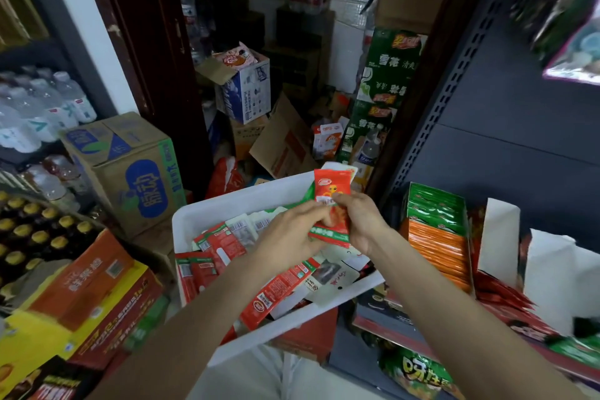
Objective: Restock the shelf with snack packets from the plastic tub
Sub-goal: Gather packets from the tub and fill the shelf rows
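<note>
Head view: both hands hold a small stack of packets (331, 204) above the tub (207, 211). Left hand (292, 234) curls round the stack's lower left edge; right hand (363, 221) pinches its right side, thumb on the red front packet. Loose packets lie in the tub directly beneath the grip. Shelf display box (435, 230) of green and orange packets sits to the right of the grip, near. Risk: stack looks fanned and uneven; a slack pinch during transfer could let back packets slide out, probably into the tub.
</note>
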